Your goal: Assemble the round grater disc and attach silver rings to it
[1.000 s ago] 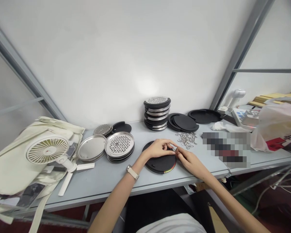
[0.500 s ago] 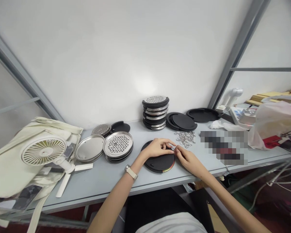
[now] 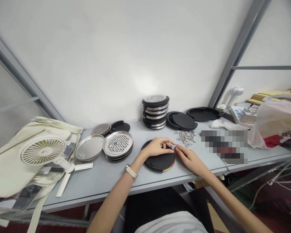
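Observation:
A black round base [image 3: 157, 163] with a rainbow-sheened strip on its front right rim lies flat on the table before me. Over its upper right part reaches my left hand [image 3: 160, 147], thumb and fingers closed in a pinch at the rim. Against it from the right, my right hand [image 3: 186, 158] pinches too. Between the fingertips of both hands shows a thin, shiny wire clip, mostly hidden by the fingers. Just behind my right hand lies a loose pile of similar wire clips [image 3: 186, 137].
Behind stands a tall stack of metal grater discs and black rings [image 3: 155, 113]. Black lids [image 3: 184, 120] lie right of it. Leftward are grater plates [image 3: 118, 144], plain metal discs [image 3: 89, 148], a white fan [image 3: 45, 151] and a cream bag [image 3: 9, 168]. A plastic bag [image 3: 276, 119] sits at right.
Both hands stay at the base's rim, with only slight finger shifts. The view has moved very slightly; the base stays in place.

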A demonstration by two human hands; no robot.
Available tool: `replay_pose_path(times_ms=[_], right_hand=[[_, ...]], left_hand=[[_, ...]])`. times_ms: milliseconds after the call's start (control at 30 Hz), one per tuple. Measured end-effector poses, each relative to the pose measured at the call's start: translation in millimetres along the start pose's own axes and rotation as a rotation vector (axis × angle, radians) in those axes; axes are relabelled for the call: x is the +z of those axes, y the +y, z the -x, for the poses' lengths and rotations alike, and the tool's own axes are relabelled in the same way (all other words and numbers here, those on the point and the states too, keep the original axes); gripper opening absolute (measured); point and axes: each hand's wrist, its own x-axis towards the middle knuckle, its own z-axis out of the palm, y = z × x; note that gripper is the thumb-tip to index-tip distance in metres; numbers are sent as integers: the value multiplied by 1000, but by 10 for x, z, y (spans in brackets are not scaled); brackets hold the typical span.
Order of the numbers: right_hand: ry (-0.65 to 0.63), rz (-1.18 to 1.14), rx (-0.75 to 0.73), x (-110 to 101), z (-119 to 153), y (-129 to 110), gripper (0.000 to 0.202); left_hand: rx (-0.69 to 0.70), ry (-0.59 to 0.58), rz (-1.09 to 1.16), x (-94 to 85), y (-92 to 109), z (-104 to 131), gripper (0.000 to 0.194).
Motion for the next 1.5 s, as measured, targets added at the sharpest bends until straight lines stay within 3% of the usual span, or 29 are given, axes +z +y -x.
replay_pose_path(times_ms=[200,500,767,1500], right_hand=[[4,18,-21,9,1,-18,30],[-11,25,-15,12,-8,-23,30],[-8,91,22,58,-47,33,33],[-2,139,-5,59,-4,10,28]], left_hand=[[-11,14,-23,6,-20,-15,39],[88,42,-189,42,68,36,25],[176,92,-330,32,135,41,25],[53,9,-94,13,65,-2,29]])
